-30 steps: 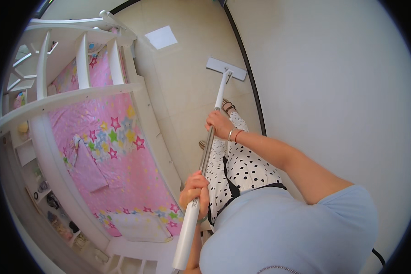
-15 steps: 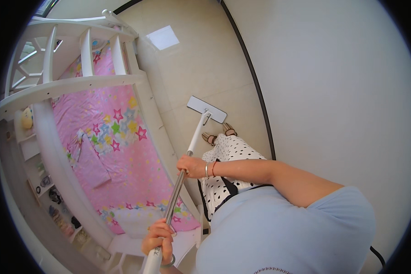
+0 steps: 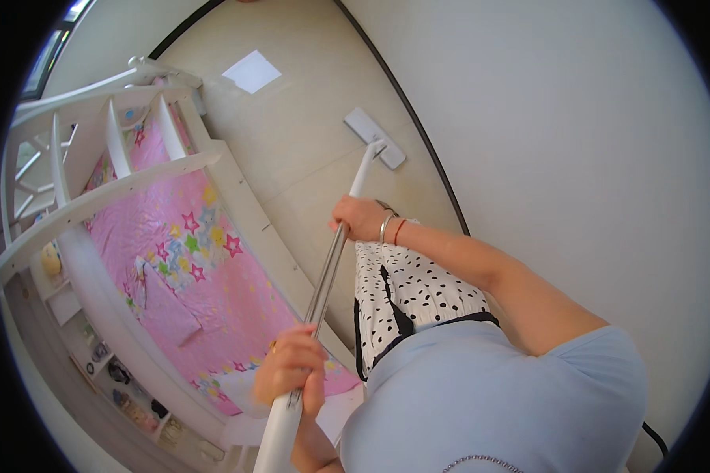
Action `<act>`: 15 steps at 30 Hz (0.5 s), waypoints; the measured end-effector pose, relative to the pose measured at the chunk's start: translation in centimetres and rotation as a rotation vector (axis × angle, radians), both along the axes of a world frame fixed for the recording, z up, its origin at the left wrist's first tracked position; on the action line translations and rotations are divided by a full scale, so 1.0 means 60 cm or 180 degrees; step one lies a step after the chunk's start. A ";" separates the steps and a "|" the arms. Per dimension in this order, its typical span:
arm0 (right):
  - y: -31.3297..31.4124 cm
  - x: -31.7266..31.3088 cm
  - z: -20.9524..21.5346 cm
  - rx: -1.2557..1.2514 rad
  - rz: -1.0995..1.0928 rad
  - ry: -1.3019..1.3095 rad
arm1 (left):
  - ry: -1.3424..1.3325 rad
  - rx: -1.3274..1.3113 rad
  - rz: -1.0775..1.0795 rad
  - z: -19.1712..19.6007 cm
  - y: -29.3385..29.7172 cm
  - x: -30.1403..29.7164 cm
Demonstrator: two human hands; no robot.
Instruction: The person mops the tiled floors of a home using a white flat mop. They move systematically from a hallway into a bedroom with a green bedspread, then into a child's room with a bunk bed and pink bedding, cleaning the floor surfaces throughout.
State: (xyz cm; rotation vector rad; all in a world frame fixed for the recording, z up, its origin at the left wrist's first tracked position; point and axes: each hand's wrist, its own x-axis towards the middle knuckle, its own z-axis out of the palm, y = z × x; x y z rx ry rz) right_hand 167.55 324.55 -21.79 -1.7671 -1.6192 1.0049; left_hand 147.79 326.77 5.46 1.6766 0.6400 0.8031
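Note:
A flat mop point(image 3: 317, 296) with a white and metal pole slants from the lower edge up to its rectangular pale head point(image 3: 363, 126), which rests on the floor near the wall. My left hand point(image 3: 293, 366) wraps round the lower part of the pole, by the white grip. Farther along, my right hand point(image 3: 360, 218) is closed round the metal section, just below where the white part of the pole begins. Bracelets circle the right wrist.
A white-framed bunk bed with pink star-print bedding point(image 3: 185, 260) stands on the left, its guardrail point(image 3: 126, 185) at the far end. Shelves point(image 3: 126, 386) with small items line its far side. A bare wall point(image 3: 568, 150) with dark skirting point(image 3: 418, 122) runs along the right.
The mop head has moved away from my feet, up and slightly right, and its angle has turned. Both hands have shifted up and right, still gripping the pole.

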 end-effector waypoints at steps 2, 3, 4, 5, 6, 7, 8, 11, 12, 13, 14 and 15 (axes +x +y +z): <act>0.000 0.065 -0.033 0.0063 -0.0260 -0.0418 | -0.0026 0.0003 -0.0116 -0.036 0.008 0.052; -0.003 0.096 -0.047 0.0092 -0.0458 -0.0392 | -0.0034 0.0006 -0.0162 -0.055 0.012 0.077; -0.008 0.127 -0.061 0.0114 -0.0667 -0.0370 | -0.0137 -0.0040 -0.0237 -0.076 0.014 0.107; -0.012 0.146 -0.066 0.0140 -0.0877 -0.0349 | -0.0239 -0.0085 -0.0312 -0.096 0.016 0.134; -0.016 0.155 -0.070 0.0181 -0.0980 -0.0314 | -0.0341 -0.0131 -0.0383 -0.106 0.016 0.153; -0.018 0.162 -0.075 0.0224 -0.1078 -0.0278 | -0.0372 -0.0086 -0.0503 -0.104 0.018 0.165; -0.017 0.164 -0.072 0.0278 -0.1148 -0.0195 | -0.0309 -0.0025 -0.0487 -0.092 0.017 0.175; -0.019 0.168 -0.084 0.0450 -0.1497 -0.0050 | -0.0225 0.0078 -0.0540 -0.099 0.011 0.196; -0.024 0.171 -0.088 0.0450 -0.1483 -0.0029 | -0.0167 0.0113 -0.0552 -0.098 0.010 0.194; -0.031 0.173 -0.091 0.0450 -0.1468 -0.0008 | -0.0110 0.0151 -0.0563 -0.096 0.007 0.194; -0.036 0.169 -0.087 0.0462 -0.1420 0.0031 | -0.0117 0.0097 -0.0529 -0.093 0.000 0.190; -0.049 0.164 -0.080 0.0385 -0.1365 0.0102 | -0.0126 0.0042 -0.0494 -0.089 -0.007 0.185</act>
